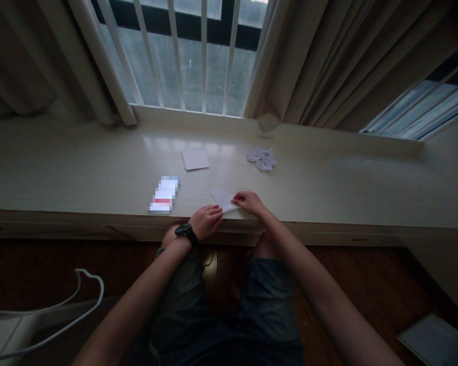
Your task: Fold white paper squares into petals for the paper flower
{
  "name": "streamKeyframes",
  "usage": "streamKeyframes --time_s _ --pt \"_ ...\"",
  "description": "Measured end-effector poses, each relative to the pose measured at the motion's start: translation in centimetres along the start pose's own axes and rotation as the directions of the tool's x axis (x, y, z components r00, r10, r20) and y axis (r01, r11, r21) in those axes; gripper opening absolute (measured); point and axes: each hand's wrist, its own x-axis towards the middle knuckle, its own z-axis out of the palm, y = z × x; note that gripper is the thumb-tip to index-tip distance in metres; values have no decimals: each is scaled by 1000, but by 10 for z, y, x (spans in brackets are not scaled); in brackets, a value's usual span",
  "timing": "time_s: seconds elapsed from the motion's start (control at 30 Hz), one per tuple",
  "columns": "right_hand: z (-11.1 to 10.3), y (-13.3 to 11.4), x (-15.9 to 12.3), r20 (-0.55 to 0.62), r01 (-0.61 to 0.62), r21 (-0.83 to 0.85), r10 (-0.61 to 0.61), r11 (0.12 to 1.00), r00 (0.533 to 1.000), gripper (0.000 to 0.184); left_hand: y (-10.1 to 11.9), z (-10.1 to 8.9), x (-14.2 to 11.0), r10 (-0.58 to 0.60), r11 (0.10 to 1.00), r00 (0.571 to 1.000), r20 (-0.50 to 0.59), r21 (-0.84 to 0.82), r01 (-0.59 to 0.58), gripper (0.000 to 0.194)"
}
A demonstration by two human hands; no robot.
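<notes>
Curtains [313, 66] are framing a barred window [191, 66] beyond a pale surface [339, 178], which is running across the view in front of the seated person. The folded paper [223, 200] is lying near the front edge of the surface, between the two hands. The left hand [206, 221], below a black watch [183, 230], is resting with extended fingers on the paper's near left part. The right hand [248, 202] is pinching the paper's right side between thumb and curled fingers. Beyond the hands and slightly left, a stack of square paper [195, 158] is lying flat; beyond them to the right, a crumpled-looking white paper piece [261, 158] is sitting. A phone [164, 194], its screen blurred, is lying to the left of the left hand.
</notes>
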Motion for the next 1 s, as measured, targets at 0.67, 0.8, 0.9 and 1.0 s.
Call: streamKeyframes --time_s 0.67,0.8,0.9,1.0 --pt "20 -10 11 -115 31 -94 -42 995 993 15 11 -2 -7 11 999 998 56 39 -13 31" --pt "31 -9 8 -218 17 -109 -40 994 975 14 10 -3 -6 -11 999 999 37 -31 12 29" --pt "37 -9 4 -268 16 -98 -42 995 962 14 9 -2 -6 -31 996 999 29 -86 33 28" --pt "38 -10 1 -279 29 -92 -53 995 959 15 9 -2 -4 -61 993 998 19 -103 63 29"
